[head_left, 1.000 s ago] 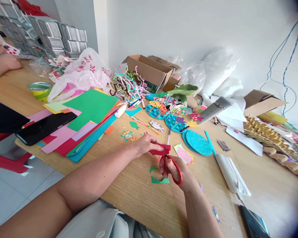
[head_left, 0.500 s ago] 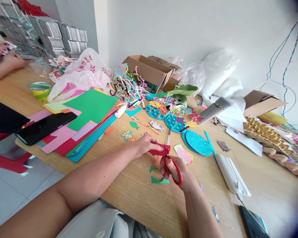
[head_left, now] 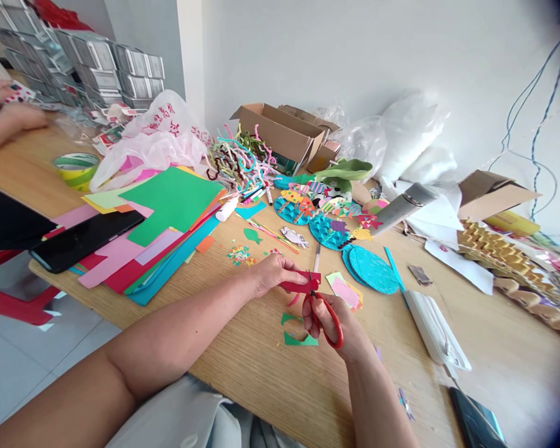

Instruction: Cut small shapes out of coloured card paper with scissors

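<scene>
Pinched in my left hand (head_left: 274, 274) is a small piece of red paper (head_left: 297, 284). My right hand (head_left: 335, 323) is wrapped round the handles of red-handled scissors (head_left: 338, 326), whose blades meet the paper's right end. Green paper scraps (head_left: 300, 340) lie on the table below the scissors. Left of the paper are a green paper fish (head_left: 252, 236) and a heap of tiny coloured bits (head_left: 241, 254). A white fish cutout (head_left: 294, 237) lies beyond my left hand, and small pastel paper pieces (head_left: 346, 291) sit right of the scissors.
Stacked coloured sheets (head_left: 168, 199) and a black phone (head_left: 88, 239) lie at left. Behind are pipe cleaners (head_left: 240, 158), a cardboard box (head_left: 280, 134) and blue discs (head_left: 373, 269) near fish cutouts. A white power strip (head_left: 437, 330) is at right. Another person's hands (head_left: 18, 115) show far left.
The scissors and my right hand have shifted very slightly at the red paper. My left hand stays in place. At far left the other person's hands have moved a little.
</scene>
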A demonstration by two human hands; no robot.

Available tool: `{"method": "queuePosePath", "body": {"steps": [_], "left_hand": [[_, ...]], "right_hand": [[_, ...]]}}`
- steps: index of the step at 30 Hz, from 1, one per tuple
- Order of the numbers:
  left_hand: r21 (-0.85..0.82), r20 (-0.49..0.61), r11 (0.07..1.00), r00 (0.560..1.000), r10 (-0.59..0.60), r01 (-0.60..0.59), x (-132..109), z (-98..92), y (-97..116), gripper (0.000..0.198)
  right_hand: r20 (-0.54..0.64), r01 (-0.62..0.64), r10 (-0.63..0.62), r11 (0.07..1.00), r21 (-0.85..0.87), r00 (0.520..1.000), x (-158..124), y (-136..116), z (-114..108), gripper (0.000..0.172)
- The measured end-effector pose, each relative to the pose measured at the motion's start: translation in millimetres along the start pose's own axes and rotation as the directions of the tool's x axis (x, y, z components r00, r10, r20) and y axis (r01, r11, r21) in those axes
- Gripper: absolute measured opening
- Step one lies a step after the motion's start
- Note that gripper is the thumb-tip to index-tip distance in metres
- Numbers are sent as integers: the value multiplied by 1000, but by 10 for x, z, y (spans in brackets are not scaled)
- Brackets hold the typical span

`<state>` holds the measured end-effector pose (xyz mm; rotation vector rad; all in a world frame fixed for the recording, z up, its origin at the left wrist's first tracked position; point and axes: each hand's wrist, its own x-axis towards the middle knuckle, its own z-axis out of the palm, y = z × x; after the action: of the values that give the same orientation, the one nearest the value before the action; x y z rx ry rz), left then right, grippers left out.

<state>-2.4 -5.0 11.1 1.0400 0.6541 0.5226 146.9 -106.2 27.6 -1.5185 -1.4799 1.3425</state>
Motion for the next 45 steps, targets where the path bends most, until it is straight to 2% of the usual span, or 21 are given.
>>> {"method": "queuePosePath", "body": {"steps": [7,26,45], "left_hand": [[-32,-51,999,999,12,-14,14,-4,2,29],[-34,2,999,1000,14,-14,0,1,-4,33],[-51,1,999,1000,-3,3,9,-2,-17,33]], "right_hand": [[-3,0,0,1000,-4,1000,0,-14,6,58],[-1,9,-9,1000,-22,1000,4,-29,15,58],[-35,5,-6,1000,-17,999,13,15,23,56]]}}
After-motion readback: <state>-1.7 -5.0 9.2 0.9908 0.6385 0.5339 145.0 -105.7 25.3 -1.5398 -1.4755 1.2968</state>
